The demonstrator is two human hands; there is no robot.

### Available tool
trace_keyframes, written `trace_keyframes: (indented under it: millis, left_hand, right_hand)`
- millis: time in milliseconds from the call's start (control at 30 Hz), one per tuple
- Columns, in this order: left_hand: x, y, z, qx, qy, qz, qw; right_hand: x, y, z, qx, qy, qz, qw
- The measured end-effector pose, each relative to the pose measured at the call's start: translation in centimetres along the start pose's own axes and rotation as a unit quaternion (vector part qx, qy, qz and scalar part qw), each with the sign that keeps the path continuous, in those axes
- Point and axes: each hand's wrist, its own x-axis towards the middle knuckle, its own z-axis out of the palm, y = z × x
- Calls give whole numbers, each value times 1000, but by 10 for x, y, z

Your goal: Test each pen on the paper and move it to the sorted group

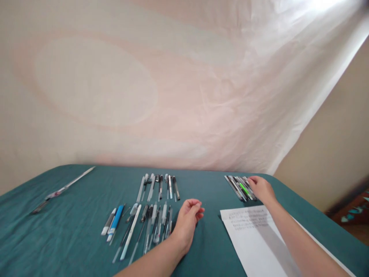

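Observation:
My right hand (262,189) is at the far right of the table, its fingertips closed on the upper end of a pen at the right end of a neat row of pens (236,188). A bright green strip (245,190) shows among the dark and clear barrels there. Nearer the middle, my left hand (188,221) hovers with curled fingers and thumb drawn together, nothing visible in them. Just left of it lies a group of pens, caps and clear tubes (150,225), partly hidden by the wrist. A pale pen (131,232) and a blue marker (116,223) lie farther left.
Another row of pens and clear pieces (158,187) lies at the back middle. A white sheet with handwriting (245,234) is under my right forearm. A long thin stick-like item (67,186) lies at the left on the green tablecloth (57,238). Behind hangs a pale cloth (184,96).

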Motion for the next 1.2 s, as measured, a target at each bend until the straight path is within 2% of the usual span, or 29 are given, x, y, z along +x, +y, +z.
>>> trace_keyframes:
  millis: [100,233,333,433,600,867,1033,1200]
  left_hand:
    - [0,-2,0,-5,3,7,1000]
    - [1,-6,-3,-18,4,20,1000]
    - [0,-8,-6,-18,-17,56,998]
    - [-3,-7,-7,0,-57,82,995]
    - [-9,0,-3,15,-63,76,995]
    - [-9,2,0,28,-57,73,995]
    - [-7,-2,-3,22,-58,65,996]
    - [-4,-7,-6,24,-62,69,995]
  right_hand:
    - [-16,-68,17,69,-49,-118,989]
    - [-50,-153,46,147,-142,-233,951]
    - [-69,-200,68,170,-185,-260,932]
    - [-76,-230,84,175,-200,-259,928]
    - [-75,-251,94,170,-212,-243,931]
    - [-75,-259,97,138,-221,-233,937]
    - [-71,-254,93,103,-230,-217,943]
    - [-71,-235,81,84,-239,-202,946]
